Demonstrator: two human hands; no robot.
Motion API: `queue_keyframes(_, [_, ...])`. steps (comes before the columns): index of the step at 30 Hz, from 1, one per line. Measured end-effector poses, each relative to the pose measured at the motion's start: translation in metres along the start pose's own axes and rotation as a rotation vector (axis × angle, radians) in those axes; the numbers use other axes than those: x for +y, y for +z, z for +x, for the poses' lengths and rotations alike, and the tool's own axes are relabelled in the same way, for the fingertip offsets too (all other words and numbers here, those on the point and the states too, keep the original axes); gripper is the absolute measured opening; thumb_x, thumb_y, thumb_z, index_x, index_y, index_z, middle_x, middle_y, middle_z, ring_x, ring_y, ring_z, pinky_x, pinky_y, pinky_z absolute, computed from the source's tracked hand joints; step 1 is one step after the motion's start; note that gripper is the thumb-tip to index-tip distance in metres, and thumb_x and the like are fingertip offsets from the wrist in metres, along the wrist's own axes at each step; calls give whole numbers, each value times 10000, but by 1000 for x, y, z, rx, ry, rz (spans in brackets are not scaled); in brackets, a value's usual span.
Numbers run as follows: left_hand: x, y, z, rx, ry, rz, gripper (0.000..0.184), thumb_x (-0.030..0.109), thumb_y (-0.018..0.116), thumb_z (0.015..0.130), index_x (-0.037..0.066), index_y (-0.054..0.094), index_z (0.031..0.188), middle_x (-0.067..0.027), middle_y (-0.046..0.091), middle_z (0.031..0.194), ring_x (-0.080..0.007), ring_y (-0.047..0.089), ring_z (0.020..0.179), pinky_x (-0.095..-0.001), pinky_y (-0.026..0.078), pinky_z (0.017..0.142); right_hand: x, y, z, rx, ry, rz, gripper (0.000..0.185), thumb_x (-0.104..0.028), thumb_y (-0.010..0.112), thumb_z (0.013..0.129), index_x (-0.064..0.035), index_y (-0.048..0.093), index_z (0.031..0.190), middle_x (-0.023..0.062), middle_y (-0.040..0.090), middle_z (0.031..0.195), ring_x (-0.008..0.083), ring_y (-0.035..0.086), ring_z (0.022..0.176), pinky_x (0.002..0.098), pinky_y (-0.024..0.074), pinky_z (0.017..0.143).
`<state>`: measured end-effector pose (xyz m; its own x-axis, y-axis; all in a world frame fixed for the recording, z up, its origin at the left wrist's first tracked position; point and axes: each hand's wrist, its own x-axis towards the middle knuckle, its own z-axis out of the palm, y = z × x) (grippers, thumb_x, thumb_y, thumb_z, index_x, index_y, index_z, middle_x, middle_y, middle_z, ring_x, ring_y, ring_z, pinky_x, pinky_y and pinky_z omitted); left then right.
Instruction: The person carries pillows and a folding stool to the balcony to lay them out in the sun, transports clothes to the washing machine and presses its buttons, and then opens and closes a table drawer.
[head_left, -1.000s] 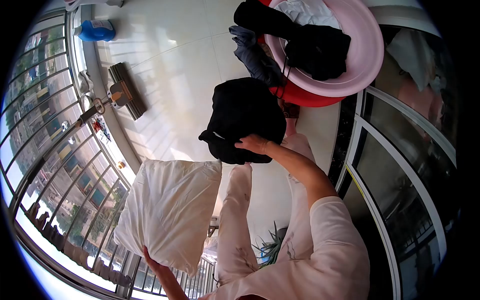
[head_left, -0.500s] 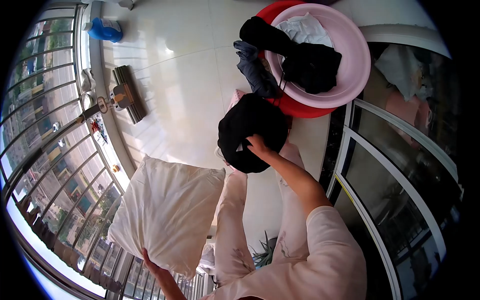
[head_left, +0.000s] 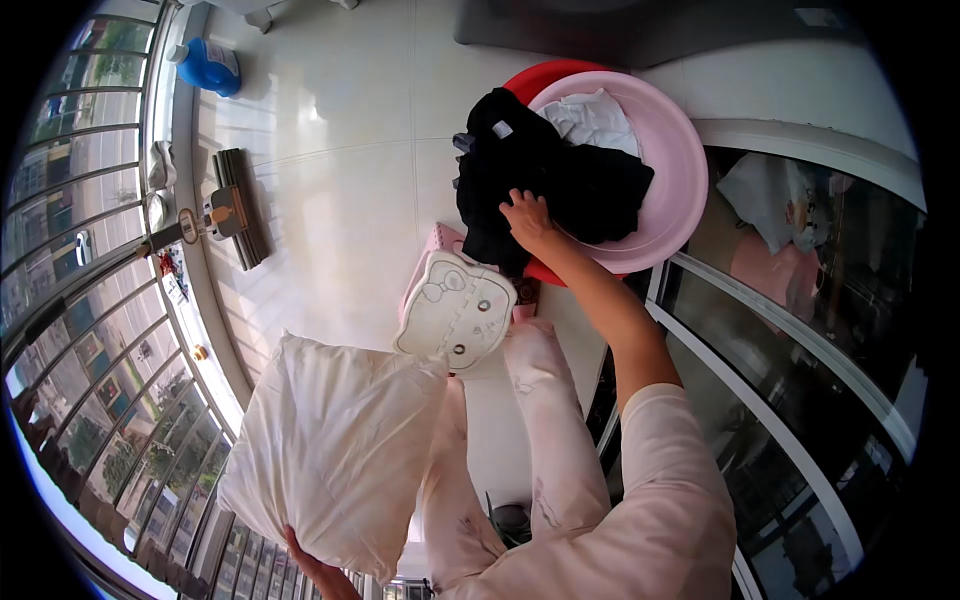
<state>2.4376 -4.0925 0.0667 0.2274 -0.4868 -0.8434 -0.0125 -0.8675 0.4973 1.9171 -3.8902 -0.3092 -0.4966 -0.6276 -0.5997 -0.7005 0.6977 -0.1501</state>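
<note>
A white pillow (head_left: 335, 445) hangs at the lower left, gripped at its bottom edge by my left hand (head_left: 305, 565). My right hand (head_left: 527, 215) rests on a black cloth (head_left: 490, 225) with its fingers bent; whether they pinch the fabric is hard to see. The black cloth lies over the left side of a pink basin (head_left: 683, 190), against other black clothes (head_left: 610, 195) and a white cloth (head_left: 592, 120) inside it. A red basin (head_left: 535, 80) shows beneath the pink one. Close below the black cloth stands a small stool (head_left: 455, 312) with a cartoon face on its white top.
A blue bottle (head_left: 210, 68) stands at the upper left. Below it a mop head (head_left: 238, 210) lies near the window ledge. Railings (head_left: 90, 255) run along the left. Glass sliding doors (head_left: 780, 400) are on the right, and a grey object (head_left: 620, 30) is at the top.
My right hand has carried the black cloth from the stool up to the basins, which uncovers the stool top. My left hand still holds the pillow.
</note>
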Motion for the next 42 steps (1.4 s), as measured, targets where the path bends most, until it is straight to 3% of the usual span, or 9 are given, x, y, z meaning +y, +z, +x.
queue_keyframes(4, [-26,2,-6,137,21,-2,580,394,563,743,7,449,1160,-139,497,1144,-272,477,1031,-398,397,871,-24,-5,38,108,-261,-213,718,-232,740,587,-173,404,1219,97,249,1341,330,253,1217,517,222,968])
queue_keyframes(9, [-51,24,-20,216,-19,-20,586,388,569,739,1,444,1161,-142,492,1148,-277,474,1031,-400,393,876,-19,13,76,138,-425,-356,301,-130,521,749,-174,547,1045,98,332,1257,342,350,1112,485,344,875])
queue_keyframes(11, [-60,36,-22,212,-34,-79,591,385,572,737,0,440,1165,-144,493,1146,-279,474,1031,-402,394,875,-4,20,81,76,-585,-128,380,-90,657,623,-138,553,985,110,407,1123,314,443,991,412,431,792])
queue_keyframes(18, [-72,52,-63,250,-19,-142,564,365,580,739,12,444,1157,-140,505,1127,-270,483,1023,-401,404,865,79,-16,14,39,-441,-52,436,-15,689,551,-111,542,949,117,461,989,300,499,886,369,467,715])
queue_keyframes(23, [-74,57,-105,280,-64,-342,498,323,565,750,37,458,1143,-126,512,1116,-257,495,1011,-398,410,867,164,-68,-21,104,187,-455,575,-101,705,603,-107,454,1120,134,386,1202,304,462,992,363,436,792])
queue_keyframes(26, [-81,58,-130,266,-60,-397,496,334,552,752,46,469,1148,-110,513,1129,-255,488,1030,-389,384,898,104,-103,-39,91,-65,-253,650,-141,688,641,-105,382,1212,137,307,1297,310,431,1053,373,409,840])
queue_keyframes(30, [-83,52,-146,284,-74,-361,473,306,565,750,38,473,1130,-118,521,1113,-259,504,1006,-391,391,890,26,-12,-44,-123,-385,310,686,-212,676,655,-27,342,1225,188,375,1236,322,381,1130,365,327,937])
queue_keyframes(35, [-136,-36,-118,257,-90,-359,445,249,567,758,26,461,1129,-131,529,1095,-261,514,981,-395,402,876,-48,103,-34,-272,-122,430,761,-359,704,614,20,360,1177,226,453,1144,330,455,1056,373,379,869])
queue_keyframes(42, [-154,-137,-81,379,-157,-568,477,133,546,751,-28,382,1169,-177,522,1063,-287,549,928,-411,455,819,-147,174,-56,-208,-78,427,350,-238,684,665,-4,538,879,118,598,788,219,570,706,315,450,642])
